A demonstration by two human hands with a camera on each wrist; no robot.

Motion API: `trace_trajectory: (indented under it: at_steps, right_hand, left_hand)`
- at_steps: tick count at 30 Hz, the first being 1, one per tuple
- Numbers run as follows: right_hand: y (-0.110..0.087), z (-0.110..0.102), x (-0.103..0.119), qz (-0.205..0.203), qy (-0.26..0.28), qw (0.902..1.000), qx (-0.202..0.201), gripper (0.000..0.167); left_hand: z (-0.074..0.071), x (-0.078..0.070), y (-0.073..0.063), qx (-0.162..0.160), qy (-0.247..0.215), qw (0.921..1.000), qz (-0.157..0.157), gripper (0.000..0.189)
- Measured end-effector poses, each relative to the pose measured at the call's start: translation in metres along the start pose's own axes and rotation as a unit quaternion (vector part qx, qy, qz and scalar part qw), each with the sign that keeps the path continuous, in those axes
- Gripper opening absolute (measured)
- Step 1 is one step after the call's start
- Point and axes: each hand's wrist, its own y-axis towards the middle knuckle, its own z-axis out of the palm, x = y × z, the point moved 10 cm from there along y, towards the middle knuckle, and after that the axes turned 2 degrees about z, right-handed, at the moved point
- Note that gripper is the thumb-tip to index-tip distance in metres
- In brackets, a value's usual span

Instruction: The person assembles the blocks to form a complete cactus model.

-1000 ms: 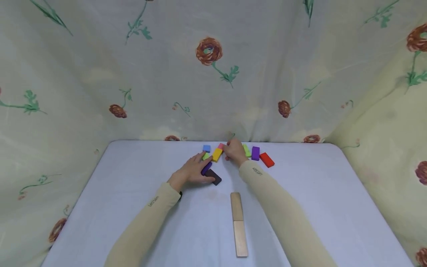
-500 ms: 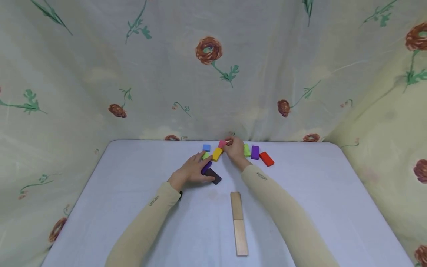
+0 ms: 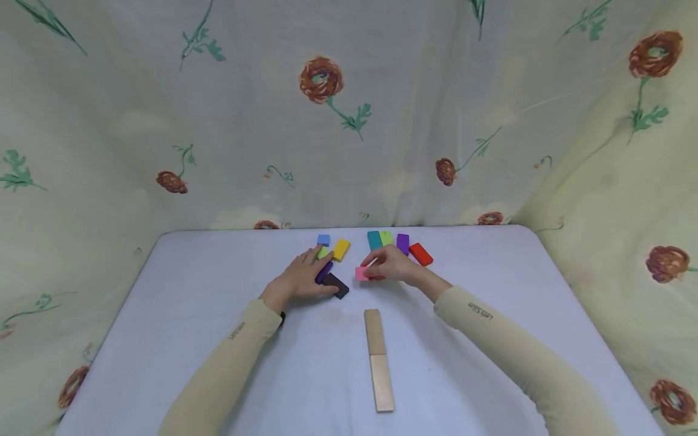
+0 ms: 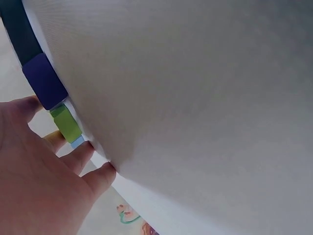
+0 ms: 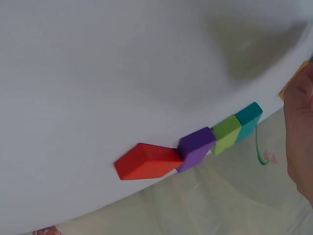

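Observation:
My right hand (image 3: 395, 266) pinches a pink block (image 3: 361, 274) between thumb and fingers, over the middle of the white table. In the right wrist view only the edge of that hand (image 5: 301, 132) shows, and the pink block is out of sight. With its fingers spread, my left hand (image 3: 300, 278) rests at a bent row of blocks. Its thumb lies by a black block (image 3: 335, 286); the other fingers reach over a dark purple block (image 3: 324, 272) and a light green block (image 3: 323, 252). The left wrist view shows the fingers beside the dark purple block (image 4: 45, 81).
A blue block (image 3: 323, 240) and a yellow block (image 3: 341, 250) lie beyond my left hand. Teal (image 3: 374, 240), green (image 3: 386, 237), purple (image 3: 403, 243) and red (image 3: 421, 254) blocks line the back edge. Two wooden blocks (image 3: 378, 360) lie end to end nearer me.
My right hand has drawn the pink block back from the table's far edge toward me, uncovering the teal block. The left hand keeps its place among the blocks. The head view has shifted slightly.

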Motion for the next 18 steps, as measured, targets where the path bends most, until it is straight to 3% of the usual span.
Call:
trace_trajectory:
  at_steps: [8, 18]
  right_hand:
    - [-0.018, 0.017, -0.023, 0.003, -0.006, 0.9989, 0.045, 0.021]
    - [-0.023, 0.023, -0.031, -0.008, -0.009, 0.9987, 0.05, 0.02]
  left_hand:
    - [-0.001, -0.003, 0.001, -0.003, -0.002, 1.0, 0.006, 0.094]
    - [0.0, -0.003, -0.001, -0.002, 0.0, 1.0, 0.004, 0.093]
